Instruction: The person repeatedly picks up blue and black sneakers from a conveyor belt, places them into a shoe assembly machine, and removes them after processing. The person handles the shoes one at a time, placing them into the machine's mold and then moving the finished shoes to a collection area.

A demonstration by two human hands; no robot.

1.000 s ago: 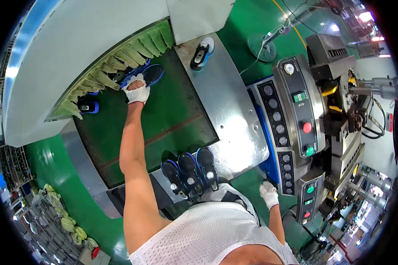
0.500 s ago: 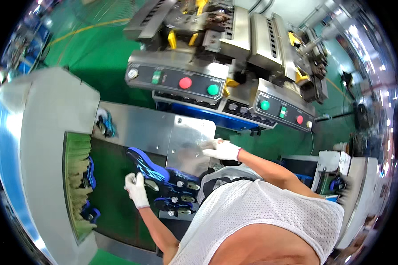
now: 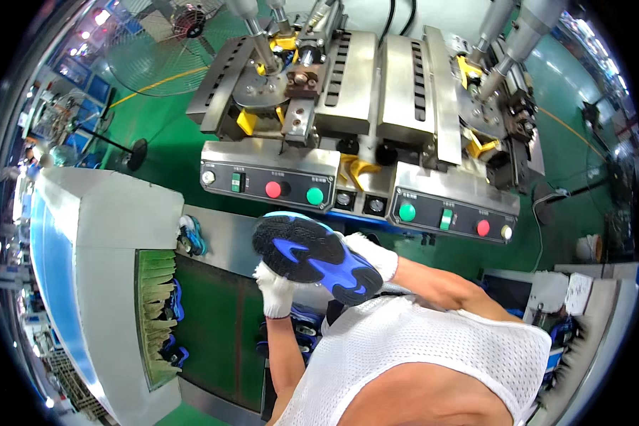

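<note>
A sports shoe (image 3: 312,254) is raised in front of me, its black and blue-purple sole turned up. In a white glove, my left hand (image 3: 275,287) grips its edge near the wide forefoot end. My right hand (image 3: 373,255), gloved too, is closed at its far right side, the fingers partly hidden behind it. Below, beside my body, several black and blue shoes (image 3: 305,328) lie close together, partly covered by my left arm and the raised shoe.
Ahead stands a twin-station metal machine with a left button panel (image 3: 271,183) and a right one (image 3: 454,211). To the left, a green conveyor belt (image 3: 213,319) runs out of a grey housing (image 3: 106,234) past a strip curtain with shoes at it. Another shoe (image 3: 192,236) lies on the metal ledge.
The shoe that lay on top of the others has been lifted and turned sole up. My left hand has moved up and right, and both hands now hold it. My view has shifted.
</note>
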